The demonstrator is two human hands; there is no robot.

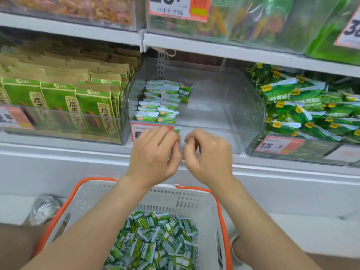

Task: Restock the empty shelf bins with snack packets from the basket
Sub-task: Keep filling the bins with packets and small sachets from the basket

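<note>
Both hands sit at the front lip of the clear bin [243,106], left hand [155,152] and right hand [208,154] nearly touching, fingers curled inward. A green packet corner [177,130] shows just above the left fingertips; can't tell if either grip holds it.

Bin: stacked packets [157,106] in rows running front to back along the left wall, bare floor to the right, on the right hand's side.

Basket [194,203] is below, between the forearms, holding loose packets [155,240] in a jumble. Judgement: next pick means dropping down and back.
</note>
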